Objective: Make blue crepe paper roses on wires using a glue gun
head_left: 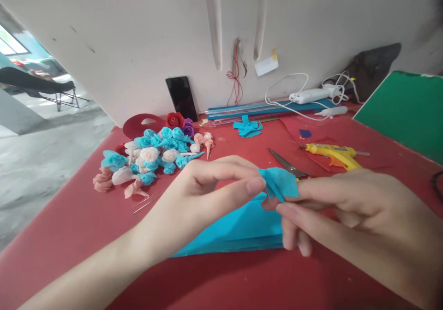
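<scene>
Between both hands is a small piece of blue crepe paper [284, 181], partly folded or rolled along its left side. My left hand [214, 185] pinches its left edge between thumb and fingers. With thumb and forefinger, my right hand [332, 208] grips the lower right part of the same piece. Below them a larger blue crepe paper sheet [238, 227] lies on the red table [207, 282]; the hands cover some of it. Just behind the right hand rest scissors [285, 162], their handles hidden.
Several blue, white and pink paper flowers [152, 153] are heaped at left, near a leaning phone [182, 98]. Cut blue strips [248, 126] lie at the back. A yellow glue gun [330, 153], a white power strip [309, 96] and a green board [404, 111] stand right.
</scene>
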### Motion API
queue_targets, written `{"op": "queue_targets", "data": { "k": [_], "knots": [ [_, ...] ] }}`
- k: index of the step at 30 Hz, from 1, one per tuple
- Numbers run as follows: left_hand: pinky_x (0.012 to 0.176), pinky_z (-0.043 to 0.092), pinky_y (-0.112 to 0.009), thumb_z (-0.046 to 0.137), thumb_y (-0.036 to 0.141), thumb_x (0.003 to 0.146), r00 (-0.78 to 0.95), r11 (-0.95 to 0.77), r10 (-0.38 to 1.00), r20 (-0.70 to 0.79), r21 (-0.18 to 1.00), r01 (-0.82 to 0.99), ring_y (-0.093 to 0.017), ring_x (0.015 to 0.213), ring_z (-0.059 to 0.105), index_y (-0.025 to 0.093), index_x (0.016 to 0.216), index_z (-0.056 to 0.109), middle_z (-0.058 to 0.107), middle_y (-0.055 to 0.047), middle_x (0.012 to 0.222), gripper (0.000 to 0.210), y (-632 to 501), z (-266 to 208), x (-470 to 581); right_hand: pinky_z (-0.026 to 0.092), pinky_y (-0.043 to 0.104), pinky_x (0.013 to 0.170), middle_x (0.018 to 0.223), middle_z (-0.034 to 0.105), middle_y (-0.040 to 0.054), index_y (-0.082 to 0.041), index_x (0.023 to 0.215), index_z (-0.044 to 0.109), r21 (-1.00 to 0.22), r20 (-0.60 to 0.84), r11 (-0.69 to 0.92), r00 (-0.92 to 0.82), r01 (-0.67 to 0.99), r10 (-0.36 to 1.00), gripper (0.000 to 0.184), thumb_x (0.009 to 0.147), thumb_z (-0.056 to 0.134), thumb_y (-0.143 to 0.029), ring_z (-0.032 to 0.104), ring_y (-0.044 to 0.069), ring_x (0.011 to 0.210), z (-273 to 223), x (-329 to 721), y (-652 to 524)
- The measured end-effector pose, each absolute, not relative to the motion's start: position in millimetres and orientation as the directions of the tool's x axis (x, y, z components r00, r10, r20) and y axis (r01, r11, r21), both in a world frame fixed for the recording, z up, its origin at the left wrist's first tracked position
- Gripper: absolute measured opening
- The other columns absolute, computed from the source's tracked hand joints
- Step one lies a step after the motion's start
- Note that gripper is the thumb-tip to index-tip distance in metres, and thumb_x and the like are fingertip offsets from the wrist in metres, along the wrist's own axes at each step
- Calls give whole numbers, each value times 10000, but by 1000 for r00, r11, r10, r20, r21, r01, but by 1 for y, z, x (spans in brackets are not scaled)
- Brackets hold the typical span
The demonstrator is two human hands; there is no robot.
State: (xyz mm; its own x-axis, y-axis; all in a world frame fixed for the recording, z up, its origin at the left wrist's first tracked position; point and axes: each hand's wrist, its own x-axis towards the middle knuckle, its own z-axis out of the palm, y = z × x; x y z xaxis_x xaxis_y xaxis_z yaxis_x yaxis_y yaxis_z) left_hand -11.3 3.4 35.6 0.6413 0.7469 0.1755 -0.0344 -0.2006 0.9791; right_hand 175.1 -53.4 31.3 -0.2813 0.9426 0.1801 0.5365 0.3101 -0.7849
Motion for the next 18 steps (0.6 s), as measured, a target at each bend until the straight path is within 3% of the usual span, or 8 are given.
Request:
{"op": "queue_targets", "data": {
  "k": [7, 18],
  "knots": [
    [692, 494, -180, 603, 233, 834, 646, -259, 742, 179, 965, 29, -116, 742, 618, 233, 741, 733, 677, 25, 777, 160, 5, 36, -14, 352, 201, 374, 448, 547, -44, -217, 540, 573, -777, 51, 234, -312, 584, 949, 411, 899, 482, -397, 524, 83, 414, 32, 181, -53],
    [645, 485, -152, 631, 229, 812, 629, -279, 756, 182, 959, 58, -106, 726, 636, 236, 711, 731, 694, 35, 738, 142, 4, 35, -11, 296, 192, 339, 437, 529, -43, -218, 543, 569, -762, 52, 236, -307, 603, 950, 406, 889, 477, -410, 487, 72, 384, 31, 179, -53]
  ]
}}
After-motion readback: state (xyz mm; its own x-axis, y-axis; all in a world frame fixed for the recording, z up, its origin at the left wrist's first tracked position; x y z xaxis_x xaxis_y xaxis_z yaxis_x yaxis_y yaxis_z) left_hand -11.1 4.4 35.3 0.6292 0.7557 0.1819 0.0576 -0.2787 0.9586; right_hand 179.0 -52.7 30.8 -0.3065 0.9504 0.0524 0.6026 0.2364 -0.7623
